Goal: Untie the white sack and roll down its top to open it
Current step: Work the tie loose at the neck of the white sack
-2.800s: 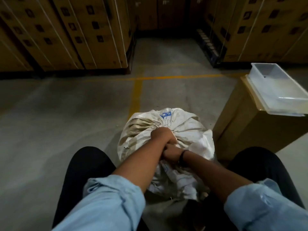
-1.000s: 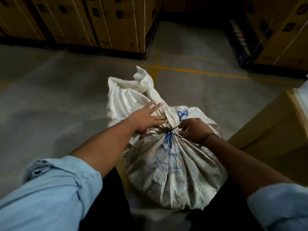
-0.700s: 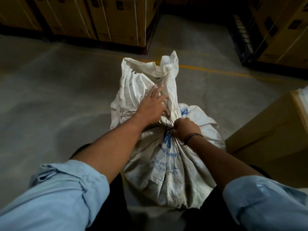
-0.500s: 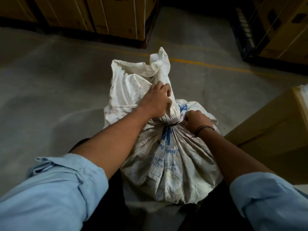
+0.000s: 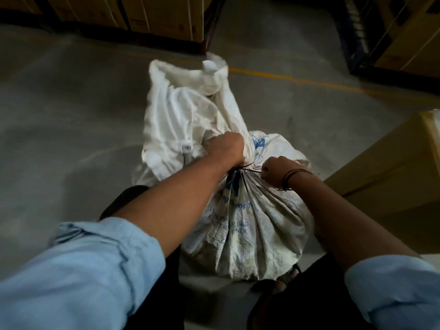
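Note:
A white woven sack (image 5: 247, 229) with blue print stands on the floor between my knees. Its loose top (image 5: 188, 108) rises above the neck and leans to the left. A thin dark string (image 5: 250, 169) is wound around the gathered neck. My left hand (image 5: 226, 148) is closed around the neck just above the string. My right hand (image 5: 273, 171) is a fist to the right of the neck, pinching an end of the string, which runs taut from the knot to the fist.
A brown cardboard box (image 5: 390, 163) stands close on the right of the sack. Stacked cartons (image 5: 152, 15) line the back left and more cartons (image 5: 404, 32) the back right. A yellow line (image 5: 297, 79) crosses the grey concrete floor (image 5: 59, 115).
The sack's top has been lifted up out of the bundle. My left hand went from lying flat on it to gripping the neck. My right hand has pulled the string out to the right.

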The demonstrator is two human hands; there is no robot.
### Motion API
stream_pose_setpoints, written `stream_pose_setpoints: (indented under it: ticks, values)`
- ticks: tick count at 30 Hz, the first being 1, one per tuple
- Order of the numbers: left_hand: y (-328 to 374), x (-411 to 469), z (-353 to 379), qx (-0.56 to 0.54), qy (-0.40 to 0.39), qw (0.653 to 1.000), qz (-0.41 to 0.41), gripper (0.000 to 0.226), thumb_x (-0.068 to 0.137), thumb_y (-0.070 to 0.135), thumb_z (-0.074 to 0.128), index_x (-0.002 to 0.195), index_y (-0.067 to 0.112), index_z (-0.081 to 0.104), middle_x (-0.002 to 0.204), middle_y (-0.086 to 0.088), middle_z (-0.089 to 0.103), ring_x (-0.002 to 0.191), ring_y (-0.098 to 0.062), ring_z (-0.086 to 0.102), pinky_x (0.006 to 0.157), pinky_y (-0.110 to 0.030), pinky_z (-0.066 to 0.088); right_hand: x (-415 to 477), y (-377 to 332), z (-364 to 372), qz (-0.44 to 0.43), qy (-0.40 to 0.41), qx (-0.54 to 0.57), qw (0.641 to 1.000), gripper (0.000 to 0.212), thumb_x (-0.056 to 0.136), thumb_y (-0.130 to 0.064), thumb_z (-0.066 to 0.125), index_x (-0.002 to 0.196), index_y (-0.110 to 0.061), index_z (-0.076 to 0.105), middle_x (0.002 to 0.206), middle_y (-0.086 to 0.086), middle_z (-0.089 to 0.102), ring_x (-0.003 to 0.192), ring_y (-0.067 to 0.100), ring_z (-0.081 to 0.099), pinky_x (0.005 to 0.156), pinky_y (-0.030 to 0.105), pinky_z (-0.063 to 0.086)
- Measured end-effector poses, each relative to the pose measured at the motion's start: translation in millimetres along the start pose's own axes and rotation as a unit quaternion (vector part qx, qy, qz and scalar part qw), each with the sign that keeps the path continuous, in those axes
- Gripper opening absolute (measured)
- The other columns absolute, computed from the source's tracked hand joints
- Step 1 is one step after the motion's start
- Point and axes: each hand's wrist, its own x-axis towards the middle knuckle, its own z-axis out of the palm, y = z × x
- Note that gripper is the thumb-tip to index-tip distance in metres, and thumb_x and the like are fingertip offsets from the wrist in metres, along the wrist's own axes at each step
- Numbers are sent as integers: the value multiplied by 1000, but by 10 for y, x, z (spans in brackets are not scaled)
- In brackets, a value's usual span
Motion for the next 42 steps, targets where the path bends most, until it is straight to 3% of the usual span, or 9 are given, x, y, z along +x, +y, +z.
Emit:
stream_pose_setpoints:
  ticks: [8, 14, 19, 25, 29, 32, 35, 38, 42]
  values:
    - [113, 290, 43, -62, 59, 995, 45, 59, 48, 67, 89, 73, 18, 66, 106, -2, 68, 100, -21, 65, 64, -30, 43, -322, -113, 76, -71, 44, 51, 995, 16, 83, -20, 45, 81, -24, 60, 86, 4, 63, 80, 27, 60, 69, 35, 51]
    - [174, 377, 144, -66, 41, 995, 67, 57, 45, 68, 89, 63, 19, 66, 116, 2, 65, 84, -19, 65, 68, -31, 53, -308, -40, 193, -115, 31, 119, 986, 21, 88, -23, 49, 79, -17, 66, 84, 5, 68, 81, 27, 62, 75, 42, 54]
    - [90, 479, 211, -116, 1, 993, 37, 57, 50, 65, 90, 70, 16, 68, 68, 6, 67, 70, -14, 65, 62, -26, 42, -259, 12, 203, -120, 16, 164, 979, 23, 88, -26, 48, 69, -31, 60, 83, -2, 68, 81, 20, 61, 79, 39, 52]
    - [57, 529, 181, -111, -88, 989, 51, 49, 76, 55, 80, 77, 8, 66, 72, -5, 64, 64, -20, 59, 64, -30, 45, -218, 17, 95, -51, 36, 308, 949, 30, 97, -39, 53, 87, -20, 74, 81, 2, 72, 74, 17, 65, 72, 31, 51]
    - [26, 540, 187, -98, -150, 982, 67, 38, 80, 45, 79, 81, 9, 64, 87, -8, 68, 68, -20, 61, 60, -31, 45, -61, 92, 28, 70, 31, 472, 878, 21, 96, -18, 55, 98, -12, 75, 86, 4, 74, 72, 17, 64, 57, 23, 47]
    - [-50, 432, 216, -95, -195, 972, 92, 51, 74, 44, 85, 102, 9, 61, 97, -6, 63, 85, -22, 60, 72, -34, 48, 10, 86, 79, 77, 87, 413, 903, 11, 83, -14, 69, 87, -16, 79, 82, 2, 76, 73, 15, 66, 66, 30, 56]
    - [-121, 348, 292, -115, -170, 974, 101, 53, 76, 22, 88, 119, 9, 59, 110, -9, 64, 92, -24, 62, 72, -33, 51, 41, -51, 99, 79, 117, 359, 922, 12, 79, -10, 70, 80, -18, 79, 74, -4, 70, 72, 12, 62, 60, 20, 50]
    - [-243, 361, 315, -190, -141, 966, 101, 34, 77, 8, 85, 104, 14, 65, 103, -6, 68, 90, -20, 63, 69, -28, 51, 120, -174, 106, 87, 127, 338, 929, 14, 77, -13, 70, 70, -24, 75, 73, -3, 71, 72, 14, 65, 58, 20, 45]
    - [-401, 406, 336, -300, -158, 938, 74, 29, 73, -3, 84, 95, 13, 72, 87, 1, 72, 96, -21, 72, 89, -40, 59, 195, -224, 95, 106, 135, 318, 933, 5, 74, -17, 75, 70, -20, 76, 73, 3, 72, 75, 18, 66, 61, 25, 47]
